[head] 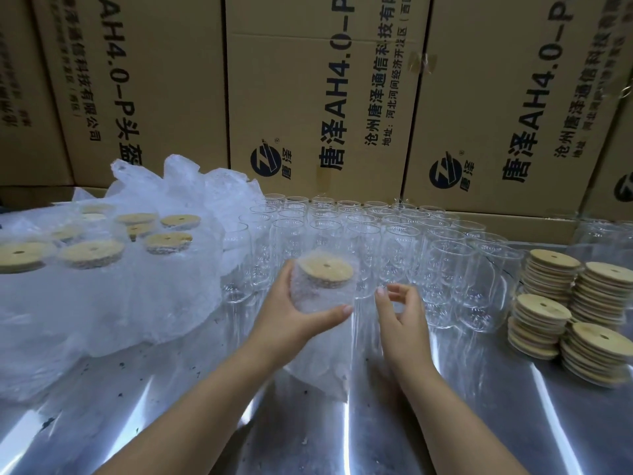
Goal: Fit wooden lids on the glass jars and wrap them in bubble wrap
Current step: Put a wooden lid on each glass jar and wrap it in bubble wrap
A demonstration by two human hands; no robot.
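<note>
Gleaming steel table [479,423], cardboard boxes [325,97] stacked behind, jars [376,234] between

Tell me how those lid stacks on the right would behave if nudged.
The lid stacks would probably shed discs: they are tall, loose and already uneven. The lids look thin and wooden, so likely light. Fallen ones may slide on the shiny table.

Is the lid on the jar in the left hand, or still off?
On. The wooden lid sits across the mouth of the bubble-wrapped jar, which the left hand grips; whether it is pressed fully home cannot be told.
</note>
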